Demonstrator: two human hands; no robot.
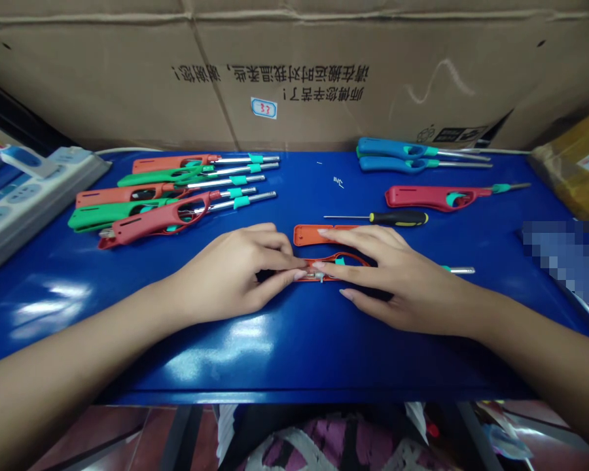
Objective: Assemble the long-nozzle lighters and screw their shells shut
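Observation:
An opened orange long-nosed lighter [353, 257] lies on the blue table between my hands, its inner parts and a teal piece showing. My left hand [248, 268] pinches the lighter's left end between thumb and fingers. Spread over the lighter's middle, my right hand [397, 278] rests its fingertips on the lighter and hides much of it. The metal tip [464, 270] sticks out beyond that hand. Just behind lies the loose orange half-shell [307, 235], partly under my right fingers. A screwdriver [397, 218] with a black and yellow handle lies farther back.
Several orange and green lighters [127, 209] lie at the left. Blue lighters [397, 163] and a red lighter [422, 197] lie at the back right. A power strip [53, 180] borders the left edge. A cardboard box [294, 52] stands behind the table [294, 360].

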